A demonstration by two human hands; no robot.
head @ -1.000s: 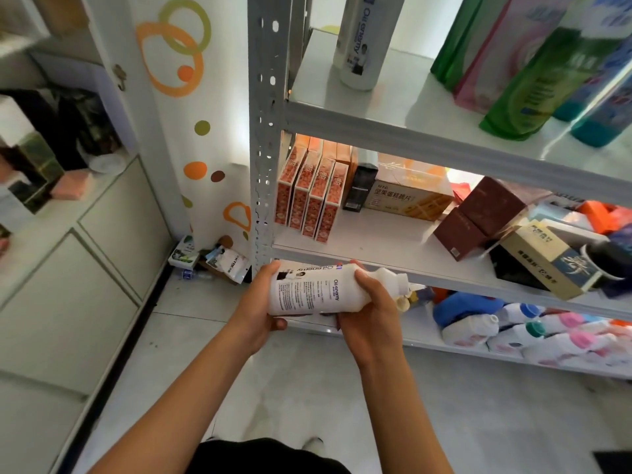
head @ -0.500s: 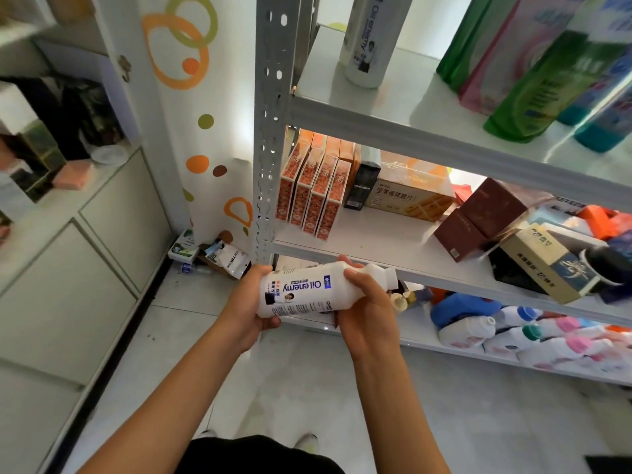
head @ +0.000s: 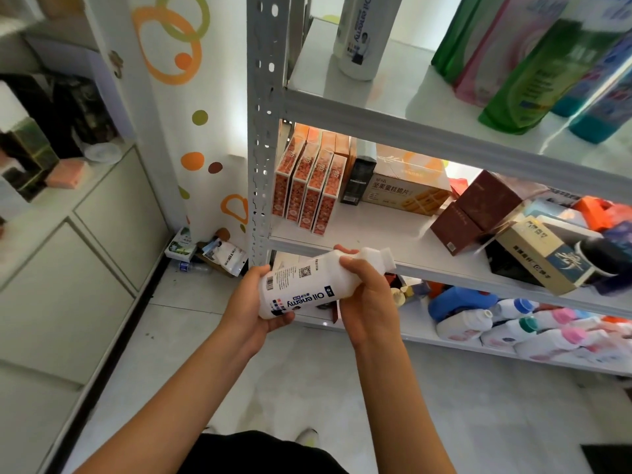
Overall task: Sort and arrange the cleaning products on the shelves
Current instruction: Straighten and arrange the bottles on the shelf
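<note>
Both hands hold one white bottle (head: pixel 309 285) in front of the metal shelves (head: pixel 376 114).

The left hand (head: pixel 253 302) cups the base of the bottle, its fingers curled under it; the right hand (head: pixel 367 295) grips near the neck, fingers clamped around it. The bottle is tilted, neck pointing up and right, just before the middle shelf. A similar white bottle (head: pixel 366 32) stands upright on the top shelf, near green and pink containers (head: pixel 533 63).

Left hand (head: pixel 251 307) cupped, right hand (head: pixel 367 297) curled

Top shelf (head: pixel 393 107) lies open between white bottle (head: pixel 362 35) and pouches (head: pixel 485 53).
</note>
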